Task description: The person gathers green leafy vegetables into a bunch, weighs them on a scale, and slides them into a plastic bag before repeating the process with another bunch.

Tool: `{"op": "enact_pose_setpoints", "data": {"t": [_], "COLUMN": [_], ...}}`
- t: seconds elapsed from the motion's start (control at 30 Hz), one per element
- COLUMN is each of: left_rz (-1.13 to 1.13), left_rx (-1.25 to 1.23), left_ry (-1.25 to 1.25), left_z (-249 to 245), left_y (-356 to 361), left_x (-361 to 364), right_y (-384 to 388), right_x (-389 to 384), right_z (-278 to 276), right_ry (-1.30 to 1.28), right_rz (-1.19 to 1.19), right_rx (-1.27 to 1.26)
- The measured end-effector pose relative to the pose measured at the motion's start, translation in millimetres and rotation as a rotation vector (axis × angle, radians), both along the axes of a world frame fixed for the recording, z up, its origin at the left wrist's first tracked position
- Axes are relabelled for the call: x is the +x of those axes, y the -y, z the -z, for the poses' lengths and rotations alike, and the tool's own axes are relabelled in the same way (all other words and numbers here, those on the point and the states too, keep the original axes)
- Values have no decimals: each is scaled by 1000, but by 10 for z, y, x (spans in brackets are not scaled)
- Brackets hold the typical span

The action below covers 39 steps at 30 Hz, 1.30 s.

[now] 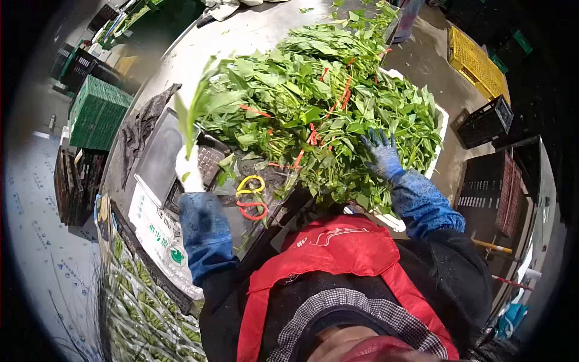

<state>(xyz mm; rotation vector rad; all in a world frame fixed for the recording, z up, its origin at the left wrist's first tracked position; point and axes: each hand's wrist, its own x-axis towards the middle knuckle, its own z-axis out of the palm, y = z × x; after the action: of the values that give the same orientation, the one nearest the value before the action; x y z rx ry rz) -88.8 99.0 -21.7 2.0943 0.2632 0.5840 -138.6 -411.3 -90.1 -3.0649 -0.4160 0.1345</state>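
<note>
A large heap of leafy green stems, tied here and there with red bands, covers the middle of the table. My left hand, in a pale glove with a blue sleeve, is closed round a few upright green stems at the heap's left side. On the heap's right part lies my right hand, blue-gloved, fingers spread over the leaves. Scissors with yellow and red handles lie on the dark surface between my hands. A dark crate with a grid is just right of my left hand.
A white tub's rim shows round the right of the heap. Green stacked crates stand at left, and a yellow crate and black crate at right. A printed white bag and bagged greens lie at lower left.
</note>
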Motion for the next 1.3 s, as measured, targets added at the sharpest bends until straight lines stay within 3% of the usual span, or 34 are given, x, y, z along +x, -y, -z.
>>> {"op": "enact_pose_setpoints", "data": {"t": [0.1,0.13,0.23,0.27,0.33,0.37,0.43,0.47,0.53,0.57,0.6,0.63,0.7,0.73,0.77,0.8,0.87,0.9,0.93,1.0,1.07,1.1,1.2,1.27,1.3], "left_rz": [-111,-155,-234,-180,-129,-303,-230,-225,-435,-497,-503,-513,-532,-441,-343,-206,20,122,153,370,471,521,683,794,876], "left_rx": [-92,73,259,270,478,714,526,532,514,636,637,727,818,890,954,826,643,476,469,392,277,377,342,455,489], "left_ry": [100,58,-11,73,-390,-623,-461,-462,-723,-828,-828,-736,-643,-380,-117,-20,37,18,-57,44,18,17,-6,104,127], "left_z": [-187,-143,55,436,407,493,1001,895,607,597,565,490,388,362,313,198,-75,-211,-394,-336,-437,-443,-324,-271,-164], "left_y": [-328,-570,-1160,-1631,-1651,-1557,-2187,-2049,-1594,-1592,-1529,-1416,-1186,-1063,-909,-669,8,357,755,1046,1558,1729,2342,2843,3051], "left_x": [5,40,163,260,224,213,284,310,274,322,355,381,440,501,579,715,937,1010,1094,1354,1471,1576,1953,2170,2305], "right_y": [47,92,437,521,701,753,842,837,1096,1233,1214,1197,1399,1546,1631,1779,1619,1547,1478,1243,1015,909,776,903,944], "right_x": [176,244,517,594,766,859,1013,1094,1419,1625,1832,1959,2448,2762,3087,3423,3734,3837,3944,4060,3982,3801,3463,3620,3648], "right_z": [-2,79,559,481,594,629,636,473,217,298,-128,-462,-510,-401,-241,85,190,304,422,647,499,246,36,379,300], "right_ry": [-78,-93,-109,-169,-215,-264,-334,-428,-681,-691,-756,-916,-636,-565,-410,-196,-147,-225,-304,-269,-303,-356,-311,-285,-319], "right_rz": [-47,-72,-57,13,96,144,147,139,-54,-97,-92,171,358,442,454,386,552,561,576,526,434,366,348,366,297], "right_rx": [-131,-178,-322,-317,-300,-304,-201,-126,311,371,347,601,800,892,910,810,624,717,807,554,421,411,359,406,427]}}
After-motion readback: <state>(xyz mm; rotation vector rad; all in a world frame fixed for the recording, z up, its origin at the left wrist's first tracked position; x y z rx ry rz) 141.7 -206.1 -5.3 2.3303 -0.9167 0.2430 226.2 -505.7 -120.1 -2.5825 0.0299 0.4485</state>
